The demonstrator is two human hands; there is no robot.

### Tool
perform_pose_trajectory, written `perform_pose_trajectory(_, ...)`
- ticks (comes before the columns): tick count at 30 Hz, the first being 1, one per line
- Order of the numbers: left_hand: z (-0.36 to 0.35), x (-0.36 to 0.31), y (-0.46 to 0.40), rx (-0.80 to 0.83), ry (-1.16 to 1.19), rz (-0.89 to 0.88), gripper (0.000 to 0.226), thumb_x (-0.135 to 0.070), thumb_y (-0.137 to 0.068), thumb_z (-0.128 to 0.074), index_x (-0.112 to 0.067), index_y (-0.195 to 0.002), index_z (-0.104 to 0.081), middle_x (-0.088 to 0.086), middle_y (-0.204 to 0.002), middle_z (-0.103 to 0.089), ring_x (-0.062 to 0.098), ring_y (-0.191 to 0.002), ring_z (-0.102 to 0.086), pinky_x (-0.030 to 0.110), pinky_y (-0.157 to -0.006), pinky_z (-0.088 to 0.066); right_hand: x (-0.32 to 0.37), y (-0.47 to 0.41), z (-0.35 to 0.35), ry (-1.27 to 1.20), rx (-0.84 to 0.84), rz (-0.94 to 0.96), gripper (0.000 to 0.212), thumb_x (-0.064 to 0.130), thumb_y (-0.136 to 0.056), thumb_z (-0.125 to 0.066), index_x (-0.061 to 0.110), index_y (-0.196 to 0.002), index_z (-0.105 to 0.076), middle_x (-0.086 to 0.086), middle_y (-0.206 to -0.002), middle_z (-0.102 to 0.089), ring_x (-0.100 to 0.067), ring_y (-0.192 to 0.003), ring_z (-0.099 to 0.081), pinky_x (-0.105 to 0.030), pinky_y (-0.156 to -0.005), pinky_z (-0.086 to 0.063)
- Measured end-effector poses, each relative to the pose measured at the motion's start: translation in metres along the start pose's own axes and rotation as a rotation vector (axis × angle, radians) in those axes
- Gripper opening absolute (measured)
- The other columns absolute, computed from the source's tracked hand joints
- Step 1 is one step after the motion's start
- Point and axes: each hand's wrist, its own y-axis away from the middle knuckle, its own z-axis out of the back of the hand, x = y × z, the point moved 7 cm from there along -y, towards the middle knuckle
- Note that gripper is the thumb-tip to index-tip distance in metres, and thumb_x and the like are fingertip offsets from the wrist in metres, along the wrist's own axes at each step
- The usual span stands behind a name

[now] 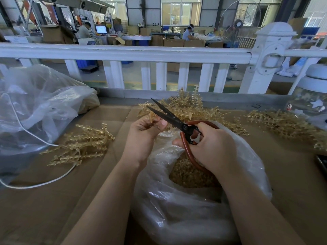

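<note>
Bright, even daylight, mostly from the big windows (178,13) on the far wall, panes slightly blown out. Shadows soft and faint on the cardboard (53,209). White glare streaks on the clear plastic bag (177,214) and along the white railing (123,50). Strong wide-angle warp: railing bows, post (265,59) leans at right. Scissors (168,114), left hand (143,133) and right hand (210,147) sharp. Far workshop softer. No motion blur seen.
</note>
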Motion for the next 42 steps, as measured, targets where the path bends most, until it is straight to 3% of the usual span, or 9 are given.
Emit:
perform_pose_trajectory(3, 0.000, -0.001, 0.001, -0.003, 0.006, 0.008, 0.020, -0.002, -0.090, -0.063, 0.014, -0.102, -0.062, 0.002, -0.083, -0.067, 0.003, -0.071, -0.059, 0.012, -0.067, -0.046, 0.000, 0.000, -0.001, 0.000, 0.002, 0.001, 0.066, 0.089, -0.074, -0.047, 0.027, -0.081, -0.067, 0.015, -0.069, -0.065, -0.002, -0.059, -0.057, -0.016, -0.053, -0.048)
perform_pose_trajectory(5, 0.000, -0.001, 0.001, 0.009, 0.001, 0.016, 0.008, -0.002, -0.090, -0.062, 0.003, -0.094, -0.067, -0.002, -0.082, -0.069, 0.004, -0.074, -0.060, 0.012, -0.068, -0.047, 0.001, 0.001, -0.001, -0.005, 0.001, -0.007, 0.064, 0.090, -0.073, -0.046, 0.028, -0.075, -0.064, 0.016, -0.066, -0.062, 0.000, -0.056, -0.054, -0.013, -0.052, -0.045)
perform_pose_trajectory(8, -0.004, -0.005, 0.002, 0.039, -0.054, -0.016, 0.015, -0.002, -0.091, -0.062, -0.013, -0.082, -0.067, -0.012, -0.071, -0.066, -0.002, -0.067, -0.057, 0.009, -0.064, -0.044, 0.001, 0.000, 0.000, -0.008, 0.029, -0.025, 0.067, 0.092, -0.070, -0.040, 0.030, -0.078, -0.063, 0.022, -0.064, -0.054, 0.007, -0.055, -0.047, -0.011, -0.050, -0.039)
perform_pose_trajectory(12, -0.006, -0.007, 0.004, 0.060, -0.120, -0.036, 0.005, -0.001, -0.093, -0.060, 0.000, -0.090, -0.065, -0.012, -0.069, -0.059, -0.002, -0.064, -0.051, 0.009, -0.063, -0.041, 0.002, -0.001, 0.001, 0.007, 0.058, -0.032, 0.073, 0.095, -0.067, -0.034, 0.032, -0.086, -0.065, 0.026, -0.067, -0.046, 0.012, -0.058, -0.041, -0.009, -0.051, -0.031)
perform_pose_trajectory(17, -0.007, -0.009, 0.005, 0.074, -0.157, -0.034, 0.011, -0.005, -0.094, -0.060, -0.013, -0.093, -0.067, -0.001, -0.086, -0.063, 0.004, -0.076, -0.053, 0.017, -0.072, -0.043, 0.003, -0.001, 0.000, -0.013, 0.084, -0.025, 0.077, 0.096, -0.066, -0.032, 0.032, -0.090, -0.067, 0.023, -0.074, -0.058, 0.006, -0.060, -0.047, -0.007, -0.053, -0.034)
perform_pose_trajectory(25, -0.010, -0.016, 0.007, 0.095, -0.150, -0.059, 0.024, 0.003, -0.095, -0.055, -0.018, -0.086, -0.065, -0.020, -0.071, -0.065, -0.008, -0.067, -0.056, 0.005, -0.063, -0.042, 0.006, 0.000, 0.002, -0.026, 0.063, 0.000, 0.080, 0.097, -0.069, -0.029, 0.031, -0.087, -0.069, 0.019, -0.072, -0.063, -0.001, -0.061, -0.055, -0.009, -0.054, -0.040)
perform_pose_trajectory(31, -0.011, -0.017, 0.008, 0.111, -0.121, -0.034, 0.022, 0.001, -0.094, -0.057, -0.017, -0.083, -0.063, -0.017, -0.069, -0.061, -0.006, -0.065, -0.054, 0.006, -0.063, -0.042, 0.007, 0.000, 0.002, -0.048, 0.050, 0.005, 0.086, 0.099, -0.068, -0.028, 0.027, -0.087, -0.071, 0.016, -0.073, -0.065, -0.004, -0.062, -0.058, -0.020, -0.057, -0.052)
perform_pose_trajectory(38, -0.011, -0.012, 0.007, 0.104, -0.089, 0.018, 0.018, -0.002, -0.094, -0.057, -0.014, -0.082, -0.058, -0.002, -0.073, -0.051, 0.003, -0.063, -0.046, 0.011, -0.060, -0.040, 0.007, 0.002, 0.000, -0.140, 0.100, -0.026, 0.073, 0.091, -0.066, -0.044, 0.026, -0.088, -0.071, 0.023, -0.070, -0.058, 0.003, -0.062, -0.055, -0.008, -0.056, -0.038)
perform_pose_trajectory(42, -0.010, -0.011, 0.007, 0.098, -0.075, 0.033, 0.016, -0.002, -0.095, -0.057, -0.014, -0.083, -0.058, 0.001, -0.076, -0.050, 0.004, -0.064, -0.045, 0.012, -0.060, -0.039, 0.006, 0.002, -0.001, -0.181, 0.107, -0.028, 0.073, 0.089, -0.065, -0.047, 0.024, -0.087, -0.072, 0.023, -0.070, -0.060, 0.002, -0.065, -0.058, -0.013, -0.059, -0.046)
